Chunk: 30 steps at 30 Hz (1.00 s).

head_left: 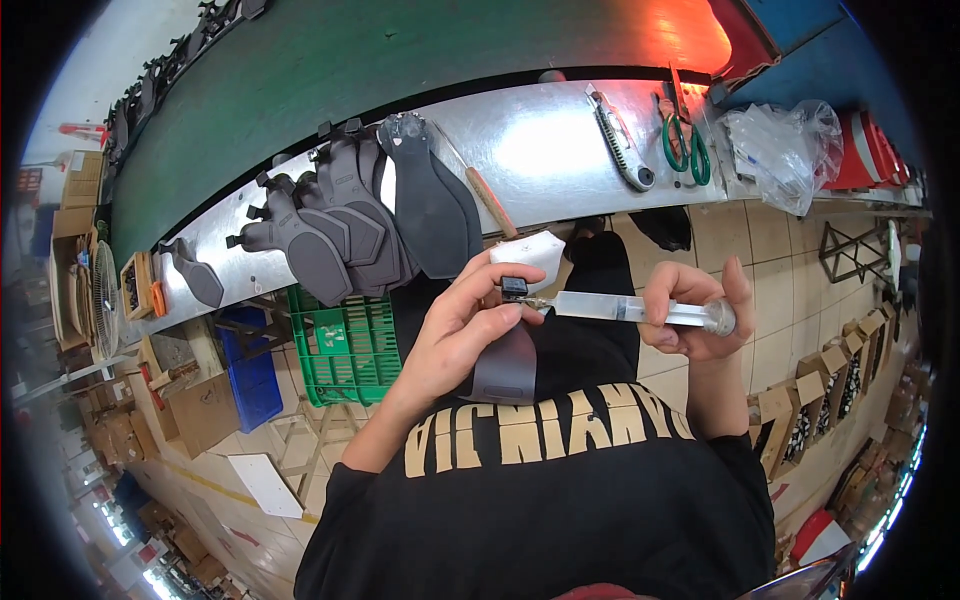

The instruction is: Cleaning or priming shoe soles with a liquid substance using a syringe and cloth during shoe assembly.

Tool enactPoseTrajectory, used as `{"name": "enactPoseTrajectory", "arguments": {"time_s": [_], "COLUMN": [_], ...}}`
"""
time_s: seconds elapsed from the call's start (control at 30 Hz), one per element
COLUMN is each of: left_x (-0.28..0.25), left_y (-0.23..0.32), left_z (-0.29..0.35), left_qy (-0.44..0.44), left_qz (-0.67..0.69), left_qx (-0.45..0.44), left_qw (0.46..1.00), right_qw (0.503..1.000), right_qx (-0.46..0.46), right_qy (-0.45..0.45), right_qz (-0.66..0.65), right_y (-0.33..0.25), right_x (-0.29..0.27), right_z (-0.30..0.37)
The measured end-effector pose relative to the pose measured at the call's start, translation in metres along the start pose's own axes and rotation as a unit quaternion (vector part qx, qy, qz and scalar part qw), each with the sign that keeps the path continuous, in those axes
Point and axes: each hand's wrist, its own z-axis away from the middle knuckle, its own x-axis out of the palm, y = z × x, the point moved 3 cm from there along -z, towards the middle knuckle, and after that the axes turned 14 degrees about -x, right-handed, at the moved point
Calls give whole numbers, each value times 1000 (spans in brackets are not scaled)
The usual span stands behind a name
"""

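Beside the bench, the right hand curls its fingers round a syringe; the left hand pinches a small black piece between its fingers. Green-handled scissors lie on the bench's right.

1 syringe in the right hand, 1 dark grey piece in the left hand. Just beyond left grip: 1 white block, 1 wooden-handled tool. Beyond right grip: 1 box cutter, 1 pair of scissors. Left of grips: 1 green crate, 1 fan; stacked grey pieces overlap, count unclear.
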Motion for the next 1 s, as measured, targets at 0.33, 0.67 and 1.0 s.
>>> {"name": "enactPoseTrajectory", "arguments": {"time_s": [0.33,0.67,1.0], "left_x": [-5,-7,-4], "left_y": [-10,-11,-2], "left_z": [-5,-6,-3], "left_qy": [3,-1,-7], "left_qz": [-17,12,31], "left_qx": [-12,-28,-53], "left_qw": [1000,1000,998], "right_qw": [969,994,998], "right_qx": [-42,-19,-45], "right_qy": [-57,5,16], "right_qz": [237,110,47], "right_y": [-1,-5,1], "right_x": [26,10,4], "right_z": [3,6,4]}}
